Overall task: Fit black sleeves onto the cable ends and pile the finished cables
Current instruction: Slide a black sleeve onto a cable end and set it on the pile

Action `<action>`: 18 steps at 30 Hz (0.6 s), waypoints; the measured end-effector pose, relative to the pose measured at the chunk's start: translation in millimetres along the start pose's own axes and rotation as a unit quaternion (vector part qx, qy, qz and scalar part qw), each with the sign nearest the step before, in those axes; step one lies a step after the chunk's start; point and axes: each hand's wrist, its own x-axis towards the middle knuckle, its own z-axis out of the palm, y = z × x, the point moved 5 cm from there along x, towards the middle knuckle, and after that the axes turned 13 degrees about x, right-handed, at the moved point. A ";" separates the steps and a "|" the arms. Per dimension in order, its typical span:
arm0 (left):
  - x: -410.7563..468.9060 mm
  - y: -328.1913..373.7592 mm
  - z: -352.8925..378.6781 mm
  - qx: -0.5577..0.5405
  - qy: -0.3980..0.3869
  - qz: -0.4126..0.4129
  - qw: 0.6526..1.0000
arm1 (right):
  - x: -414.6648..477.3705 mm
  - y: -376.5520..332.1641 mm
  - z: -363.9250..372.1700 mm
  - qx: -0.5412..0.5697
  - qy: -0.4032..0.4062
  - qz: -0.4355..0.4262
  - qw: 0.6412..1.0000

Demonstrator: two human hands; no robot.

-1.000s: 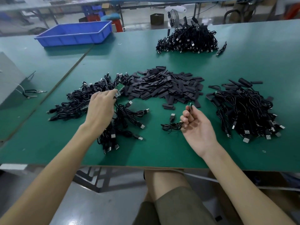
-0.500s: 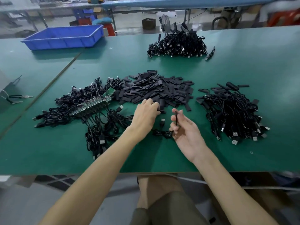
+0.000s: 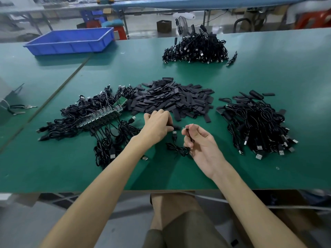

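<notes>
On the green worktop (image 3: 268, 72), the left hand (image 3: 157, 126) pinches a short flat black sleeve (image 3: 176, 127) in curled fingers, just in front of the heap of loose black sleeves (image 3: 172, 101). The right hand (image 3: 200, 142), palm up, pinches the metal-tipped end of a thin black cable (image 3: 174, 134), whose coil lies on the worktop. Sleeve and tip seem just apart. A tangled pile of black cables (image 3: 256, 122) lies to the right.

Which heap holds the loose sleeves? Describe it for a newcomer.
On the green table, three heaps sit in a row near the person. The sleeve pile is the middle one: flat matte strips, no plugs, unlike the tangled left cable heap and right cable heap.
</notes>
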 end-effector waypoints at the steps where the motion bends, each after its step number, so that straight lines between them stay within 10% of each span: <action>1: -0.9 -0.4 0.3 -0.007 0.003 -0.002 1.000 | -0.5 -0.6 0.0 0.002 0.003 0.000 1.000; 18: -57.9 5.3 -38.8 -0.260 0.123 0.095 0.953 | 5.3 -5.5 -13.1 0.131 0.034 -0.037 0.990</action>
